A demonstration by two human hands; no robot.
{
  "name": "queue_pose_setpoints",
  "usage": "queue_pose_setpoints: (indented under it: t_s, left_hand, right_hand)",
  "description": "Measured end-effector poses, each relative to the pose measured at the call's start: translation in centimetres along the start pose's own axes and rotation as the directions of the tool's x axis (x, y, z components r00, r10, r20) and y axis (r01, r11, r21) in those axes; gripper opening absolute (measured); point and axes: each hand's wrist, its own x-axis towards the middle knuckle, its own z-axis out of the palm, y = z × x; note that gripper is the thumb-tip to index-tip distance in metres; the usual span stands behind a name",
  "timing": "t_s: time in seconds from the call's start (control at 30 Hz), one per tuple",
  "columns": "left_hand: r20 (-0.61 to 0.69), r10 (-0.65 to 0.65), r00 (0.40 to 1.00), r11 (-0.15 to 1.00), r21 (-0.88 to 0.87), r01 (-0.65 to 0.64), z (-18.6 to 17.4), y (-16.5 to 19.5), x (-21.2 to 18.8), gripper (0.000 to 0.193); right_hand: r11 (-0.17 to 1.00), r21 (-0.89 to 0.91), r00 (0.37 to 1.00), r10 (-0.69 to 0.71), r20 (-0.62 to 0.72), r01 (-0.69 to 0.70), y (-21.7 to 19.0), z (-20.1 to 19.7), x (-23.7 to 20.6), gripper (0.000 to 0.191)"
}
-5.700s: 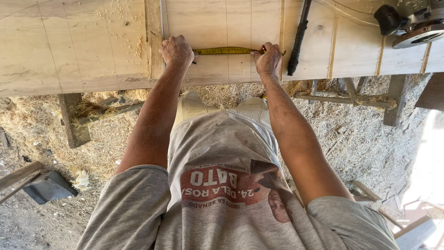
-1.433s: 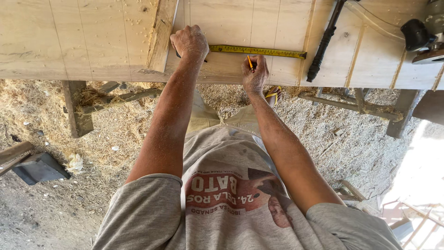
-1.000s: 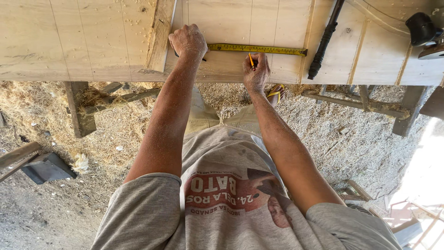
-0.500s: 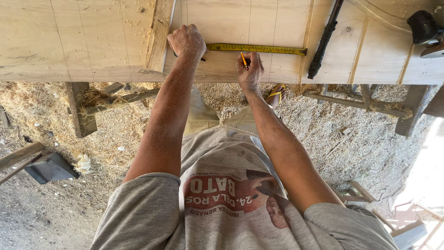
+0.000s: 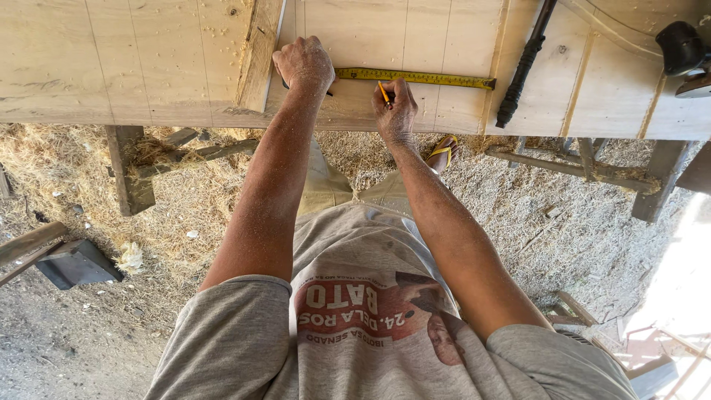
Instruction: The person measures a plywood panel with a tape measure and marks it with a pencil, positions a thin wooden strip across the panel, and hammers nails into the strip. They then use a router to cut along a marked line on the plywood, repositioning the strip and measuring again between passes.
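A person's right hand [image 5: 396,111] pinched a short yellow pencil [image 5: 384,92], light and stiff, near its tip against the pale wooden board [image 5: 355,37]. Beyond, the left hand [image 5: 304,65] closed on the end of a thin, springy yellow measuring tape [image 5: 415,76] lying flat across it, likely to slide unless pinned.

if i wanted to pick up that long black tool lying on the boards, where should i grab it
Probably the ribbed black handle, its thicker lower end near the board edge. Come from above, fingers pinching across it from both sides: the tool lies flat, slanted, with bare wood either side, apart from the yellow tape measure.
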Motion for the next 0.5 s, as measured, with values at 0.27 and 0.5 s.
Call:
queue_pose_setpoints:
  t_s: [0.27,0.5]
  left_hand:
    - [-0.047,0.014,0.999,0.999,0.029,-0.013,0.6,-0.4,0.3,0.019]
    - [-0.029,0.011,1.000,1.000,0.005,-0.010,0.1,-0.3,0.0,0.020]
  right_hand:
    - [0.997,0.069,0.995,-0.050,0.082,0.044,-0.7,1.5,-0.4,0.020]
    - [1.000,0.016,0.995,-0.026,0.095,0.025,-1.5,2.2,-0.3,0.022]
